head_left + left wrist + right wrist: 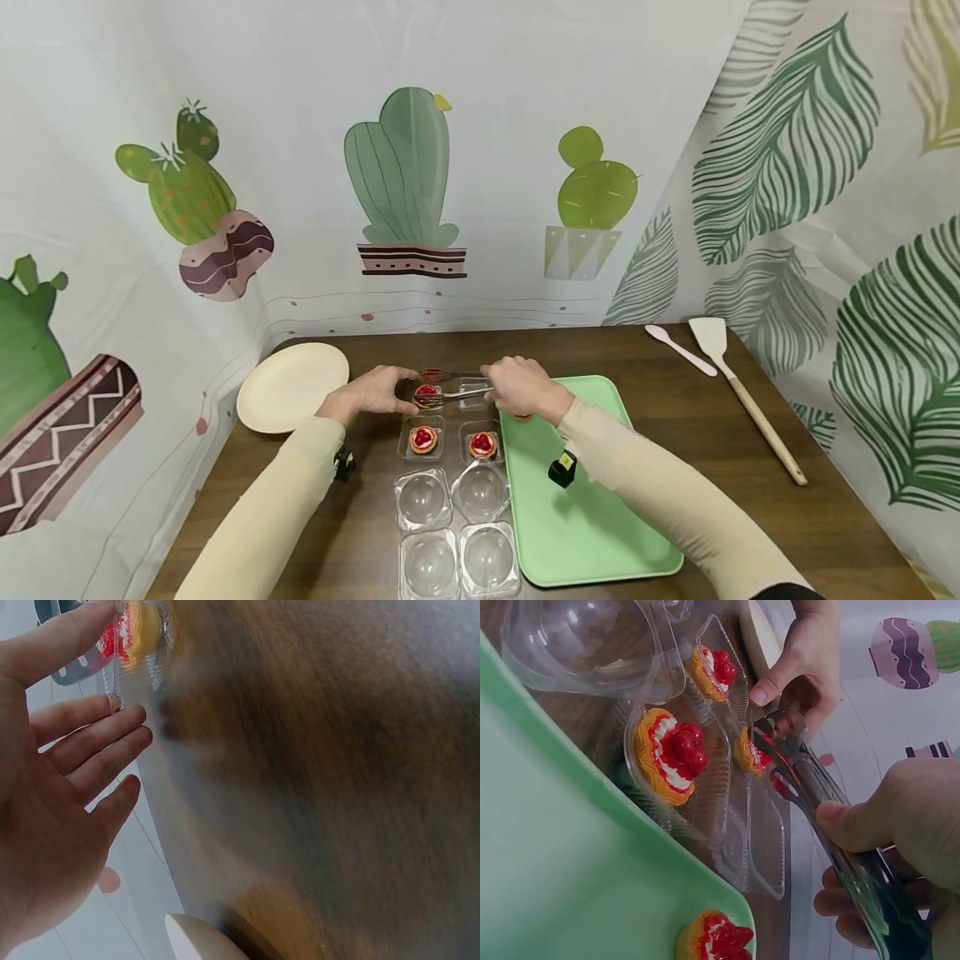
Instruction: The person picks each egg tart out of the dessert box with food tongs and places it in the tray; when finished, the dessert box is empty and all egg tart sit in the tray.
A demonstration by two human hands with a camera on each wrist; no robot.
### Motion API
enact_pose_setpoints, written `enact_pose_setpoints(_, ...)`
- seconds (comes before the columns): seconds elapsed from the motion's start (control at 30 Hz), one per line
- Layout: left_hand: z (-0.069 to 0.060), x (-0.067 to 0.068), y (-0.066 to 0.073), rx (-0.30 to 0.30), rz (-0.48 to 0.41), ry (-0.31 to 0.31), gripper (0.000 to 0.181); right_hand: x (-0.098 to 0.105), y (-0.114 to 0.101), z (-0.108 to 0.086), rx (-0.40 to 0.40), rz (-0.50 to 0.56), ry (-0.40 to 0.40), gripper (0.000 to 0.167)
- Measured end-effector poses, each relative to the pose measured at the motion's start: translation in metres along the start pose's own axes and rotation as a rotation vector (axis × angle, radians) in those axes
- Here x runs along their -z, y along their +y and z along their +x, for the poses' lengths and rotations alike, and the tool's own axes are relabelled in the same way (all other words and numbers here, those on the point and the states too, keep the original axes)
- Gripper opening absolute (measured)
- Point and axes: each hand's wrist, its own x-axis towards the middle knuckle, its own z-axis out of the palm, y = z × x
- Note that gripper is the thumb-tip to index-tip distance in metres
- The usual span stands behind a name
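My right hand (pixel 521 385) grips metal tongs (pixel 821 787), whose tips reach to the left. The tongs' ends stand apart about a small red-topped tart (pixel 427 395) in the far-left clear plastic container. At that container's left side is my left hand (pixel 378 392), its thumb and forefinger spread and fairly straight, their tips at the rim. The other fingers extend loosely in the left wrist view. Nearer me, two more tarts, one on the left (pixel 423 439) and one on the right (pixel 671 757), sit in their own clear containers.
A green tray (pixel 592 533) lies to the right, with another tart (pixel 716 937) by its far-left corner. Several clear domed lids (pixel 422 500) are in front. A cream plate (pixel 292 387) stands left; a pink spatula (pixel 678 348) and a white turner (pixel 750 400) lie right.
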Motion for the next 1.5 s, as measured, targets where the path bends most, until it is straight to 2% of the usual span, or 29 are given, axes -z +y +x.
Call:
enact_pose_setpoints(0.4,0.000,0.001,0.000,0.013,0.024,0.004,0.075,0.014,-0.014,0.013,0.016,-0.137,-0.015,0.015)
enact_pose_setpoints(0.57,0.001,0.002,0.001,0.021,0.025,0.002,0.076,0.020,-0.022,0.022,0.014,-0.181,-0.067,0.022)
enact_pose_setpoints(0.73,0.002,0.003,0.003,0.015,0.020,0.003,0.074,0.023,-0.028,0.027,0.022,-0.190,-0.117,0.024)
enact_pose_setpoints(1.27,0.000,0.001,0.005,0.029,0.023,-0.015,0.073,0.016,-0.024,0.020,0.014,-0.164,-0.089,0.018)
enact_pose_setpoints(1.5,-0.001,0.000,0.005,0.034,0.016,-0.008,0.074,0.013,-0.019,0.017,0.028,-0.147,-0.050,0.014)
